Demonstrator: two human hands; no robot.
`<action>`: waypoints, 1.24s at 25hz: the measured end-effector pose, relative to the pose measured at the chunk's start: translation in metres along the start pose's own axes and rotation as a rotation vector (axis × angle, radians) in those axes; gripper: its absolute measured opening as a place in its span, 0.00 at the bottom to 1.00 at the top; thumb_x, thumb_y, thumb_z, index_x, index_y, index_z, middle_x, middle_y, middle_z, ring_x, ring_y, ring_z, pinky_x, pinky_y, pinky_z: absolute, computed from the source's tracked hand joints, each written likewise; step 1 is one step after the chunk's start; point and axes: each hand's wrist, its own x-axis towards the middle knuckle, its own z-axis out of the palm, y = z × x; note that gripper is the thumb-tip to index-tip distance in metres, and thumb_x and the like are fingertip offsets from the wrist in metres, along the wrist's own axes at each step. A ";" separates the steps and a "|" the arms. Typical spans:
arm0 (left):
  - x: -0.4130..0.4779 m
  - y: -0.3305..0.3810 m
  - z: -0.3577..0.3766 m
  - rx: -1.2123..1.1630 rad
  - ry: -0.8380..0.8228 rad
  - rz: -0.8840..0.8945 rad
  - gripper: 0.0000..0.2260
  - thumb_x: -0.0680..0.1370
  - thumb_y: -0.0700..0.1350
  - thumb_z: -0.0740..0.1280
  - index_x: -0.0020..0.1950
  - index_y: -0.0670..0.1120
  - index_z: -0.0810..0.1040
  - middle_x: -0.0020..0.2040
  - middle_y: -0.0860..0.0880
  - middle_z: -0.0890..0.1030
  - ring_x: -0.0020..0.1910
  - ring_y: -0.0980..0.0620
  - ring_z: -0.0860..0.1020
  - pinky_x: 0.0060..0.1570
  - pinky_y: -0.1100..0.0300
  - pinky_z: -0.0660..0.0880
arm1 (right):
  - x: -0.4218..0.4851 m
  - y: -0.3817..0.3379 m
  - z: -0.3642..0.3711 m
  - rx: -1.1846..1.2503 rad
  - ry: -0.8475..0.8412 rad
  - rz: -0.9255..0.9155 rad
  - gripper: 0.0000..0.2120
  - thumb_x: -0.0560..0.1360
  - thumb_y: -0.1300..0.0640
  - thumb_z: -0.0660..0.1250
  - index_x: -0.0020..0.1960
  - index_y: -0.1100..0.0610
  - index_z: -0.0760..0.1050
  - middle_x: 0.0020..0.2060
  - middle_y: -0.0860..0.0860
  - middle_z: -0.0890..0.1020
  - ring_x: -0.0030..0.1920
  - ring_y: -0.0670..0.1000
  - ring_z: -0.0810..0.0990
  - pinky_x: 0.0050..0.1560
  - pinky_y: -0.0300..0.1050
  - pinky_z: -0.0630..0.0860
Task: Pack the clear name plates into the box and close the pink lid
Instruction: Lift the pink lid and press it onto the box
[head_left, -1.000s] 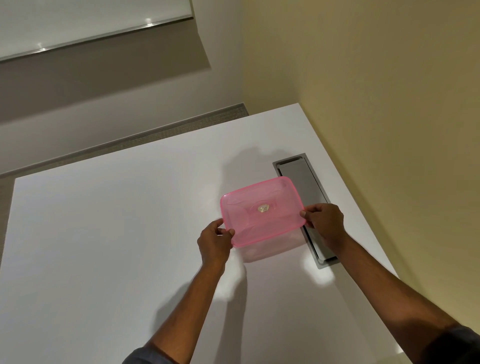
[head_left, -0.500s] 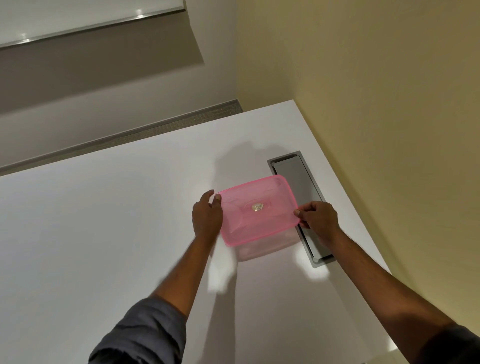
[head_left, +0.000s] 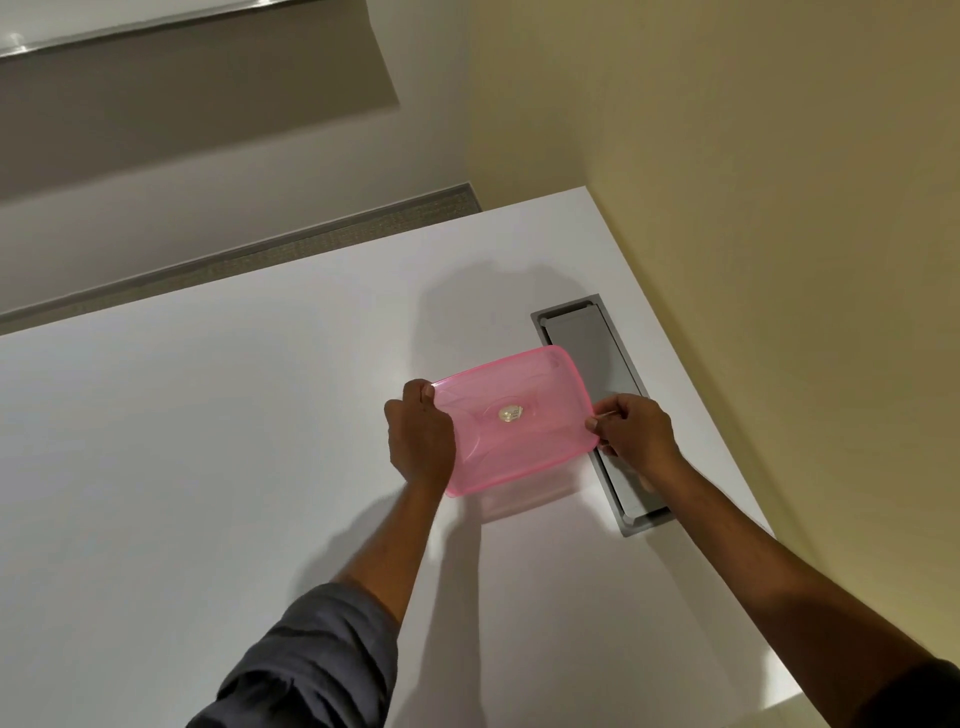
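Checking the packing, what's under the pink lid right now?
Under the pink lid a clear box shows along its near edge, on the white table. The lid covers its inside, so no name plates can be seen.

Both hands (head_left: 421, 436) (head_left: 636, 436) on the pink lid (head_left: 511, 418)

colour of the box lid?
Translucent pink plastic lid, a small pale round sticker at its centre; seen in the head view.

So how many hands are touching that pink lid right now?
2. The left hand grips the pink lid at its left edge; the right hand pinches its right edge, over the grey hatch in the table.
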 end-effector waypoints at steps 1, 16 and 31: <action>-0.007 -0.002 0.003 0.038 0.031 0.019 0.13 0.88 0.47 0.55 0.63 0.55 0.78 0.56 0.46 0.77 0.45 0.41 0.76 0.50 0.51 0.72 | 0.003 -0.001 0.003 -0.095 -0.001 -0.062 0.08 0.77 0.63 0.74 0.56 0.58 0.84 0.48 0.55 0.87 0.47 0.58 0.86 0.50 0.52 0.84; -0.006 -0.014 0.014 0.101 0.099 0.081 0.12 0.87 0.51 0.53 0.63 0.59 0.74 0.54 0.48 0.77 0.40 0.43 0.74 0.46 0.52 0.72 | 0.084 -0.068 0.063 -0.513 0.193 -0.557 0.25 0.86 0.38 0.54 0.48 0.58 0.76 0.44 0.58 0.82 0.44 0.61 0.82 0.41 0.46 0.68; -0.001 -0.015 0.018 0.090 0.147 0.109 0.18 0.88 0.57 0.48 0.60 0.55 0.76 0.52 0.50 0.81 0.42 0.47 0.75 0.46 0.55 0.70 | 0.110 -0.075 0.060 -0.454 0.094 -0.490 0.25 0.86 0.43 0.57 0.36 0.55 0.71 0.35 0.57 0.83 0.40 0.61 0.82 0.41 0.47 0.71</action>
